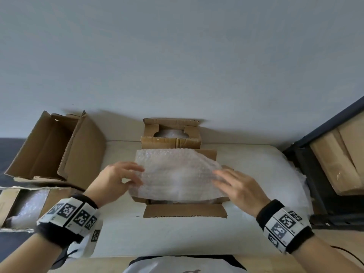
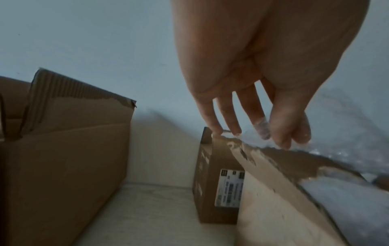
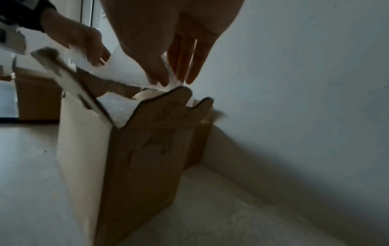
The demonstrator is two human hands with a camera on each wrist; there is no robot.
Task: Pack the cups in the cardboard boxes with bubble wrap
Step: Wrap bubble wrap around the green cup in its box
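A sheet of bubble wrap point(image 1: 177, 174) is spread above the open cardboard box point(image 1: 185, 210) at the table's middle. My left hand point(image 1: 140, 176) pinches the sheet's left edge between thumb and fingers point(image 2: 261, 128). My right hand point(image 1: 216, 177) pinches the right edge point(image 3: 170, 79) just over the box's side flap point(image 3: 168, 103). More bubble wrap point(image 3: 118, 108) fills the inside of the box. No cup shows in any view. Behind it, against the wall, stands a second small box point(image 1: 170, 141) with a wrapped bundle inside.
A large open box point(image 1: 55, 146) lies at the left, and another box with bubble wrap point(image 1: 25, 207) sits at the near left. A bubble wrap roll point(image 1: 291, 174) lies at the right beside a black rack point(image 1: 323, 194) holding cardboard. The wall is close behind.
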